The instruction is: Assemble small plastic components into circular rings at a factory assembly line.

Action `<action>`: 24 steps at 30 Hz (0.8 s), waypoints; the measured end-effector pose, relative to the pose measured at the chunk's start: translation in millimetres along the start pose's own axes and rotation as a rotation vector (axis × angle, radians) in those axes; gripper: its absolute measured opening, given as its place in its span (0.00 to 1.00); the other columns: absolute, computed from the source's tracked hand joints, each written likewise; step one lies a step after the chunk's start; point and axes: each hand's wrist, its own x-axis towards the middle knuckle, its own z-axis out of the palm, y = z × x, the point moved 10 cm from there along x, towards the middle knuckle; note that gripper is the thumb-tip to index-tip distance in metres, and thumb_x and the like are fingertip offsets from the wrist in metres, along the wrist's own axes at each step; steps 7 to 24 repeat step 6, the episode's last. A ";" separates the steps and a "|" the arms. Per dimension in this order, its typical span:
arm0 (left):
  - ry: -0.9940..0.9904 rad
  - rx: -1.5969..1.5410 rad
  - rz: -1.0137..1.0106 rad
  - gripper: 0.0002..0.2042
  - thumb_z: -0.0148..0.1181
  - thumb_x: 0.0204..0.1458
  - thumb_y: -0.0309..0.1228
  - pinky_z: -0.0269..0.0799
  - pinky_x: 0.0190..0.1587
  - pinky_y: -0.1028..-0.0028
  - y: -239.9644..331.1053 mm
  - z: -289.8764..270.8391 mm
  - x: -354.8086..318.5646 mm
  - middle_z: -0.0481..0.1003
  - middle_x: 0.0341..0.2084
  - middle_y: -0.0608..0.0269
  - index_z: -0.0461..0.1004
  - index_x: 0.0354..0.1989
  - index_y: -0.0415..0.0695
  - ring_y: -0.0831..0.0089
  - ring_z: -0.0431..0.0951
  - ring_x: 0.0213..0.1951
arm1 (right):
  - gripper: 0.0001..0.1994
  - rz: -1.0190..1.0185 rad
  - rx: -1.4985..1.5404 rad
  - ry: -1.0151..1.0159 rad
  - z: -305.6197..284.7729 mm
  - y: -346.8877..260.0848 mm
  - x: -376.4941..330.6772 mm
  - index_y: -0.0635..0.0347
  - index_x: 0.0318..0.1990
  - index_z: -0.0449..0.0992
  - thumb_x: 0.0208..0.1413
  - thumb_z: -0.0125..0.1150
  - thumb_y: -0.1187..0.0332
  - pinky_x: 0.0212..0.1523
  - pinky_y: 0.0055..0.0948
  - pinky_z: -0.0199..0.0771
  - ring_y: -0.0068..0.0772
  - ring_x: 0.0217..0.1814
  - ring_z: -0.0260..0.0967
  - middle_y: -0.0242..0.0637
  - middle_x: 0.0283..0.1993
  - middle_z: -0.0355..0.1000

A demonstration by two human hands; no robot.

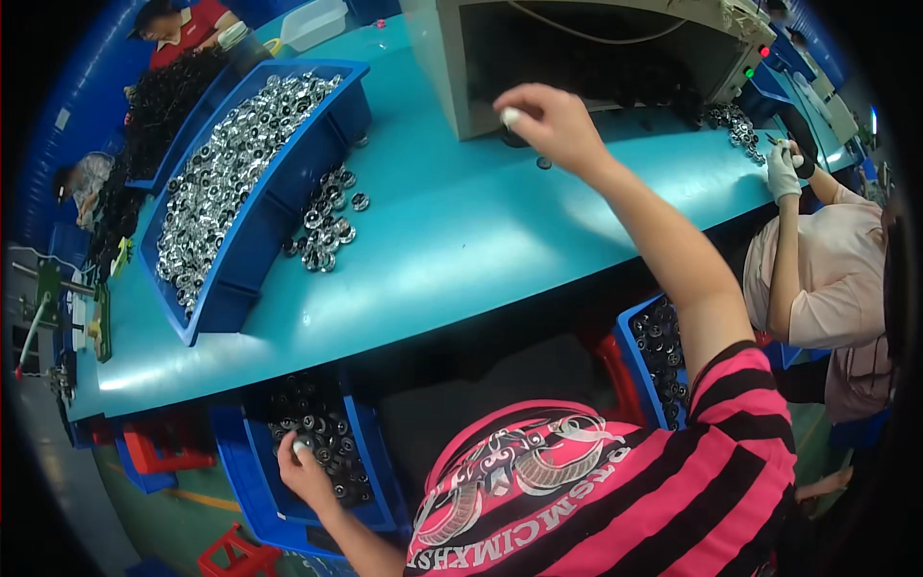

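My left hand [308, 473] is low at the left, over a blue crate [370, 447] of black round parts [332, 423]. Its thumb and forefinger are drawn close together, the thumb in a white finger cover; what they hold, if anything, I cannot make out. My right hand [558, 125] reaches far over the table, in front of a box-shaped machine [444, 67] with a dark opening. Its fingers stretch forward, apart from the white-covered thumb, and nothing shows in them. Beneath that hand lies a dark round part [514, 138], with a smaller one [544, 163] nearby.
A long blue bin [252, 279] full of shiny silver-and-black round parts [240, 163] stands on the teal table [423, 260]. Loose parts [322, 231] lie beside it. Another crate [630, 337] is below the table edge. A gloved co-worker [817, 260] works at the right.
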 end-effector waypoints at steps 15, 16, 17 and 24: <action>0.112 0.529 0.007 0.19 0.61 0.58 0.25 0.74 0.41 0.66 -39.2 -20.7 -12.5 0.78 0.36 0.56 0.74 0.59 0.38 0.65 0.79 0.36 | 0.13 -0.101 -0.687 -0.006 55.7 83.4 137.9 0.57 0.46 0.83 0.59 0.57 0.65 0.52 0.46 0.79 0.50 0.52 0.79 0.50 0.47 0.80; 0.112 0.529 0.007 0.19 0.61 0.58 0.25 0.74 0.41 0.66 -39.2 -20.7 -12.5 0.78 0.36 0.56 0.74 0.59 0.38 0.65 0.79 0.36 | 0.13 -0.101 -0.687 -0.006 55.7 83.4 137.9 0.57 0.46 0.83 0.59 0.57 0.65 0.52 0.46 0.79 0.50 0.52 0.79 0.50 0.47 0.80; 0.112 0.529 0.007 0.19 0.61 0.58 0.25 0.74 0.41 0.66 -39.2 -20.7 -12.5 0.78 0.36 0.56 0.74 0.59 0.38 0.65 0.79 0.36 | 0.13 -0.101 -0.687 -0.006 55.7 83.4 137.9 0.57 0.46 0.83 0.59 0.57 0.65 0.52 0.46 0.79 0.50 0.52 0.79 0.50 0.47 0.80; 0.112 0.529 0.007 0.19 0.61 0.58 0.25 0.74 0.41 0.66 -39.2 -20.7 -12.5 0.78 0.36 0.56 0.74 0.59 0.38 0.65 0.79 0.36 | 0.13 -0.101 -0.687 -0.006 55.7 83.4 137.9 0.57 0.46 0.83 0.59 0.57 0.65 0.52 0.46 0.79 0.50 0.52 0.79 0.50 0.47 0.80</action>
